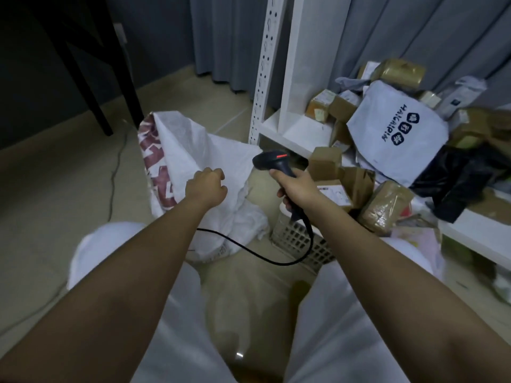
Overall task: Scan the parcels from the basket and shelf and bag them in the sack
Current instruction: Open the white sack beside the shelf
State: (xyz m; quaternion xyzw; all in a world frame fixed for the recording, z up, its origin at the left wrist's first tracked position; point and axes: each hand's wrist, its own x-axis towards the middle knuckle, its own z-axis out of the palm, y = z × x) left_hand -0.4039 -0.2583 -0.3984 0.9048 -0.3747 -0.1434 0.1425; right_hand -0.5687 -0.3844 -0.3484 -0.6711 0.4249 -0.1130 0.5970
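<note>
Cardboard parcels (pixel 323 158) and a white mailer bag (pixel 398 134) are piling on the white shelf (pixel 298 134); sack (pixel 193 150) and basket (pixel 298 239) are sitting on the floor (pixel 55 189).

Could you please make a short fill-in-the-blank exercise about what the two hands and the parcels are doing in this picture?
1. The right hand grips a black ____ with a cable.
2. The left hand is at the white ____, holding no parcel.
3. The big white mailer lies on the white ____.
4. The brown parcels sit in a plastic ____.

Missing words: scanner; sack; shelf; basket
</note>
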